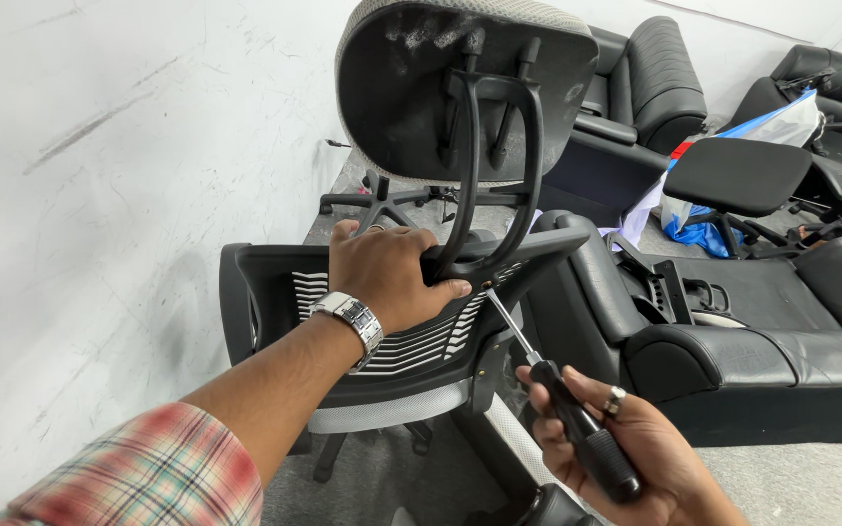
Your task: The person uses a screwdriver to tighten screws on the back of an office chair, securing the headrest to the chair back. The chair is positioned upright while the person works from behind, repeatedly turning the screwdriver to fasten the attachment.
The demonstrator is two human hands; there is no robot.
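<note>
Screwdriver [565, 401], black-handled, gripped in right hand [626, 443]; tip meets top rail of office chair backrest [411, 331] below headrest [460, 88]. Left hand [387, 273] clamped on that rail beside headrest bracket [494, 166]. Black recliners [752, 331] behind.

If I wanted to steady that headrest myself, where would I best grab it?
Probably the curved black bracket behind the headrest, gripped low where it meets the chair back, coming from the rear as the left hand does. Its looped bars offer a firm wraparound hold; the padded shell looks too broad.
</note>
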